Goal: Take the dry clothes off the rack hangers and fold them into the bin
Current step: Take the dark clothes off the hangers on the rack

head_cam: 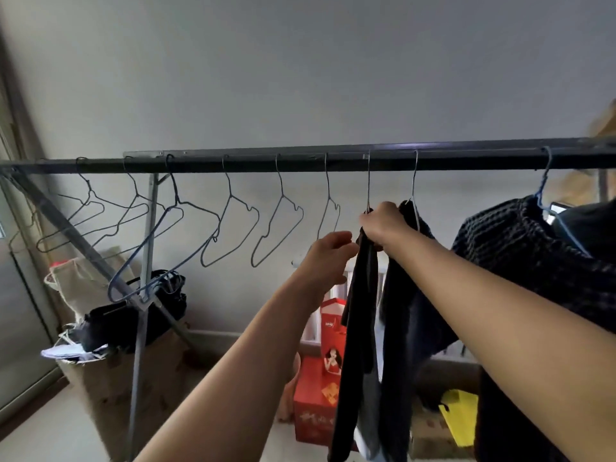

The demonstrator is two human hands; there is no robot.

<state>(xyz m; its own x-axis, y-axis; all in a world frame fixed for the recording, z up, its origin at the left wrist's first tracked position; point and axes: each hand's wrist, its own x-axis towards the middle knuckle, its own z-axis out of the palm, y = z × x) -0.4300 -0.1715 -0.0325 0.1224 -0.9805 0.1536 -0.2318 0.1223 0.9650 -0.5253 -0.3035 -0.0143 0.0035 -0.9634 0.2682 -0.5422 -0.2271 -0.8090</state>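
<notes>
Grey wall behind a black rack rail [333,161] of bare wire hangers [226,225]; right hand [383,225] grips dark trousers [363,328] hanging from a hanger; left hand [328,258], fingers relaxed, touches them.

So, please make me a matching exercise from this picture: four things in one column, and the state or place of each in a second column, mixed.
Things
1. right hand
2. left hand
3. checked garment
4. red box

States or places
A. stands on the floor
B. hangs on a blue hanger at the right
C. grips the dark garment at its hanger top
D. reaches toward the dark garment, holding nothing

Pairs: 1-C, 2-D, 3-B, 4-A
</notes>
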